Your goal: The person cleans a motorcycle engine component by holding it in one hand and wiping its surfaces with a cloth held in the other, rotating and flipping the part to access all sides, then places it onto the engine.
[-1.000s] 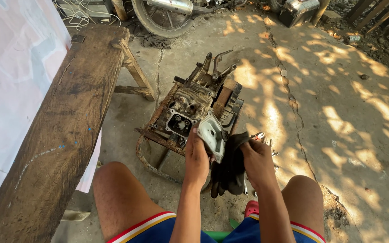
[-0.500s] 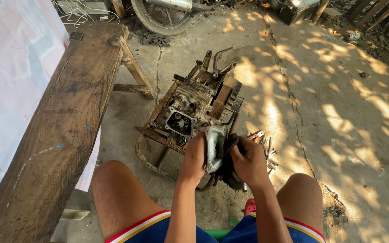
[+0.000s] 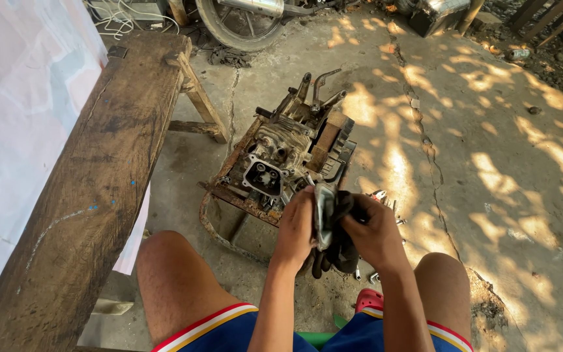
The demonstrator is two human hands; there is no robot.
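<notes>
Sunlit concrete yard with a worn wooden bench

Cracked concrete floor (image 3: 490,195) dappled with sun and leaf shade; a long weathered wooden bench (image 3: 92,195) along the left, pale sheeting (image 3: 14,117) beside it, a motorcycle wheel (image 3: 236,26) at the top edge

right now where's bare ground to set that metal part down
Open concrete floor lies right of the engine, past the long crack. The wooden bench top is also bare. It is crowded by the right hand and left hand, where the black rag hangs over small loose parts.
</notes>
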